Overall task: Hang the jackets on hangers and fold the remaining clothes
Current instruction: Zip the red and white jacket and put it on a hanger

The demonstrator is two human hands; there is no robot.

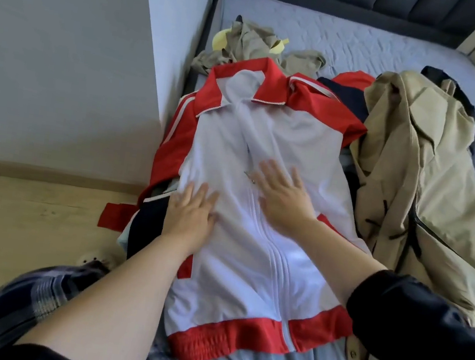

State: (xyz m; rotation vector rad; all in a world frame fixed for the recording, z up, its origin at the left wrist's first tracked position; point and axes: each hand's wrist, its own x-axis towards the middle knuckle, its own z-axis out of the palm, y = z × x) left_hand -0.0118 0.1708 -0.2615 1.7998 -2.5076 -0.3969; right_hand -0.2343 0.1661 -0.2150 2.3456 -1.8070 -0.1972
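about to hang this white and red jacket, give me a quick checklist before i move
1. White and red jacket front up on the bed: ok.
2. Hands free: ok; left hand and right hand rest flat on it, holding nothing.
3. Collar closed: not ok, it lies open.
4. Nothing off the bed: not ok, a red cuff hangs over the floor.
5. Spare hanger: cannot tell; the only yellow hanger seen sits in the khaki garment.
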